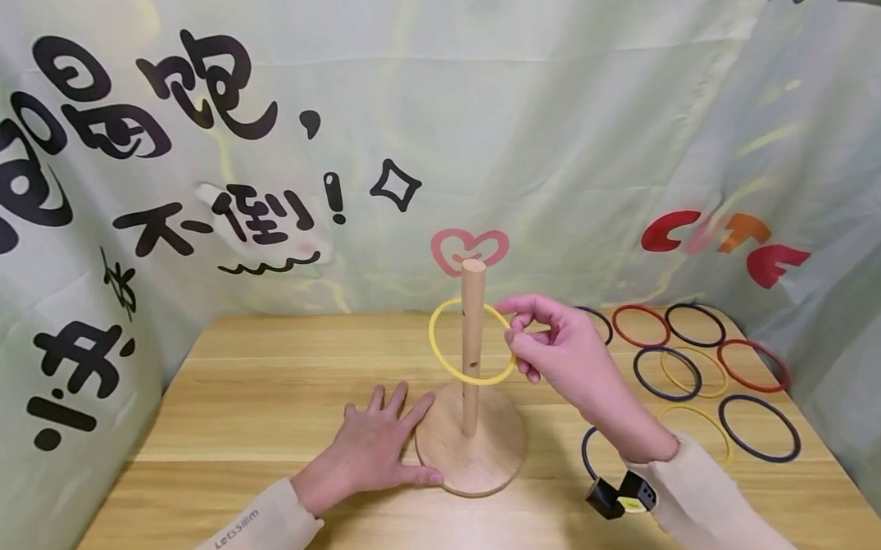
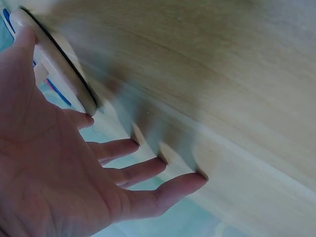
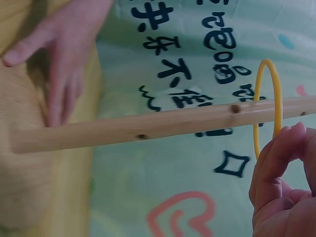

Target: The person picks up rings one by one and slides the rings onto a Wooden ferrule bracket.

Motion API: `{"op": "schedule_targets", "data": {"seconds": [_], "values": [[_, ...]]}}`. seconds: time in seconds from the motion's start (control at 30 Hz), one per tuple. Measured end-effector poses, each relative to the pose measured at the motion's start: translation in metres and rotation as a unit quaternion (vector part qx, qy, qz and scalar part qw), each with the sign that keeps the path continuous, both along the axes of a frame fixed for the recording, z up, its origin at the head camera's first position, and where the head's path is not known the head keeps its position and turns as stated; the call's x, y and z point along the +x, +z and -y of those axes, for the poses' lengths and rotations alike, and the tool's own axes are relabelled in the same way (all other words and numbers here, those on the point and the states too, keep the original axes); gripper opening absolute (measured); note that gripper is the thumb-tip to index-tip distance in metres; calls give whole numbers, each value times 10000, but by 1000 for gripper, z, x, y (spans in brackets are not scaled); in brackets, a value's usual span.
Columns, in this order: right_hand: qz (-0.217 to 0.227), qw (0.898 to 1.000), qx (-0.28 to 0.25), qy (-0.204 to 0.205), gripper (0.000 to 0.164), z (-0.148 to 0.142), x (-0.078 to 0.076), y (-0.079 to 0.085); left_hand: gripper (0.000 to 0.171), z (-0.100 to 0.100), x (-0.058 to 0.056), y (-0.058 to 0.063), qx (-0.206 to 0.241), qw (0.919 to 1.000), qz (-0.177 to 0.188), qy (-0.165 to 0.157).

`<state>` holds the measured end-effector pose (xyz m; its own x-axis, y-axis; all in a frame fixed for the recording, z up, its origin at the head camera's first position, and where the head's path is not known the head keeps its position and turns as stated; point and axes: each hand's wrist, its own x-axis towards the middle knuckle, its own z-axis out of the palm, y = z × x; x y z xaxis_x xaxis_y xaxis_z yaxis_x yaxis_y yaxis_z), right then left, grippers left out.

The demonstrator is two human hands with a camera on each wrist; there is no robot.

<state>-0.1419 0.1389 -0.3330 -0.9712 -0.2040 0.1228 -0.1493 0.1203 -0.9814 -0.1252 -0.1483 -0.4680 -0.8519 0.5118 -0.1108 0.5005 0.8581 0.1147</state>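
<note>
A yellow ring (image 1: 433,341) encircles the upright wooden post (image 1: 474,327), partway down from its top. My right hand (image 1: 565,351) pinches the ring's right side between thumb and fingers. In the right wrist view, the near side of the ring (image 3: 278,94) crosses in front of the post (image 3: 187,123), which has small dark holes along it. The post stands on a round wooden base (image 1: 489,466). Left of that base my left hand (image 1: 370,446) rests with its fingers spread on the table; its thumb touches the base's edge, as the left wrist view also shows.
Several rings lie on the right of the wooden table (image 1: 246,382), among them a red ring (image 1: 615,325), a dark blue ring (image 1: 796,436) and a yellow ring (image 1: 725,369). Some overlap, and my right forearm partly hides others. A printed curtain (image 1: 553,139) hangs behind the table and along its sides.
</note>
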Motion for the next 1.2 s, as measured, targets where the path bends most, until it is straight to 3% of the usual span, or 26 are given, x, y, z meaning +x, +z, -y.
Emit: {"op": "schedule_targets", "data": {"seconds": [0.27, 0.77, 1.0, 1.2], "values": [[318, 9992, 228, -20, 33, -1, 0, -35, 119, 1, -1, -2, 37, 10000, -69, -24], [350, 9918, 1182, 351, 37, -1, 2, -101, 119, 2, 0, -5, 42, 9999, -112, -50], [298, 9860, 1518, 628, 31, -2, 1, -121, 119, 1, -1, -6, -1, 9999, -113, -37], [392, 9821, 1701, 701, 31, 1, 2, -125, 119, 1, 0, -5, -77, 9998, -170, -46]]}}
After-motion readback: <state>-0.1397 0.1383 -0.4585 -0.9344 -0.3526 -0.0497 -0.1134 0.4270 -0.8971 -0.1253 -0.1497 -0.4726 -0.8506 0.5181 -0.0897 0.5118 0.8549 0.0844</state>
